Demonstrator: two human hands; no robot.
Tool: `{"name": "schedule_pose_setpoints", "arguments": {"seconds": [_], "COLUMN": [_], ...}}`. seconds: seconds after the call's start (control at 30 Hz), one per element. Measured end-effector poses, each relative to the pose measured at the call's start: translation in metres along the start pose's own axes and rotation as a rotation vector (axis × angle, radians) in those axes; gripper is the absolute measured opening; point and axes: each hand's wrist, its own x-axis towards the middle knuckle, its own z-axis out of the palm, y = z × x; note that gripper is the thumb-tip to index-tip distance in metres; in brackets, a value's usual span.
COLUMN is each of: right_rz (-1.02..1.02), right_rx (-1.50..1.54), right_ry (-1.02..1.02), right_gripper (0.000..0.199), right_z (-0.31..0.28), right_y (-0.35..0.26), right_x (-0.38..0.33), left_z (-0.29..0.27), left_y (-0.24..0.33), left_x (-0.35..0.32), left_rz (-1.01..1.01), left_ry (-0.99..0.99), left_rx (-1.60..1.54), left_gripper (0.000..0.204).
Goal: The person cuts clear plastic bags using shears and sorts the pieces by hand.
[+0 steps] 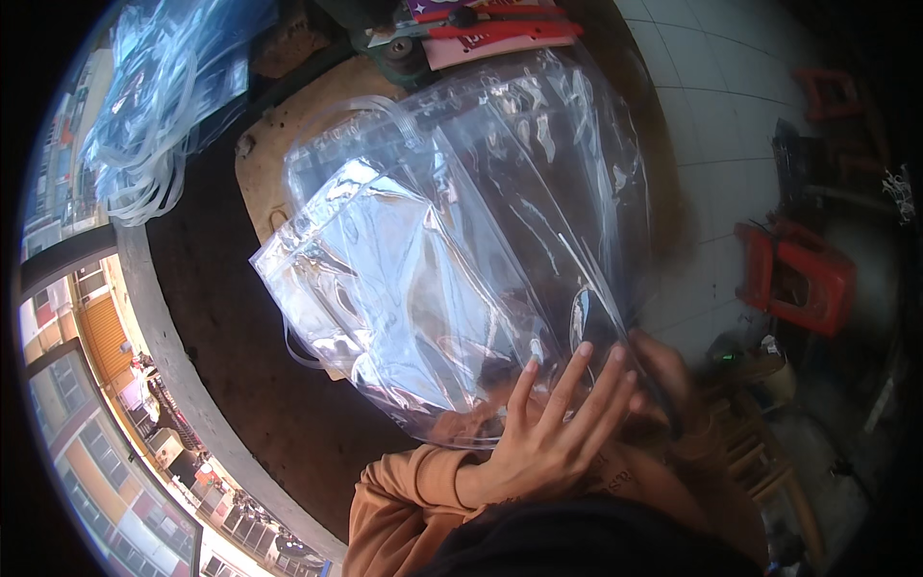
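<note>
A large clear plastic bag point(567, 202) with a thin white handle point(370, 104) lies spread before me, glossy and wrinkled. Its left part shines bright with reflected light. My left hand point(548, 423) rests on the near edge of the bag, fingers stretched and slightly apart, palm down. Just to its right, my right hand point(665, 370) is closed round the bag's near right edge. The fingers of that hand are partly hidden by the plastic and my left hand.
Beneath the bag is a worn tan board point(264, 183) on a dark table point(207, 279). A stack of clear bags point(178, 87) hangs at the far left. Red-handled pliers point(500, 19) lie at the back. Red stools point(803, 274) stand on the tiled floor to the right.
</note>
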Motion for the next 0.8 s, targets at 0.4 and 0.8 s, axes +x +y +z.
{"name": "schedule_pose_setpoints", "arguments": {"seconds": [0.4,0.8], "right_rz": [-0.001,-0.032], "right_rx": [-0.014,-0.022], "right_ry": [0.041,0.037], "right_gripper": [0.058,0.056], "right_z": [-0.0019,0.0029], "right_y": [0.0061,0.0076], "right_x": [-0.0017,-0.0021], "left_z": [0.0024,0.0050], "left_y": [0.0013,0.0000], "left_x": [-0.0006,-0.0010], "left_rz": [-0.003,0.026], "left_ry": [0.018,0.061], "left_rx": [-0.003,0.038], "left_gripper": [0.043,0.041]}}
